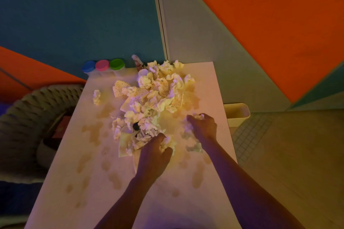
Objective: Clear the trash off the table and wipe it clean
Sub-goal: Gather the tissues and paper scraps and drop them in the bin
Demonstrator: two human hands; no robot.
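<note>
Dim, warm-tinted light fills the room. Behind the white bench rise a teal wall and an orange wall panel. Right of the bench lies pale tiled floor; left of it sits a rope-woven chair.

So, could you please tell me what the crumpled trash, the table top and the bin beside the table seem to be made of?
Crumpled trash: likely soft tissue or napkin paper, matte, holding sharp creases; some pieces carry printed dots.
Table top: smooth, pale, perhaps laminate; brownish spill marks sit on its surface.
Bin: probably plastic, with thin, even walls and rounded corners.
</note>
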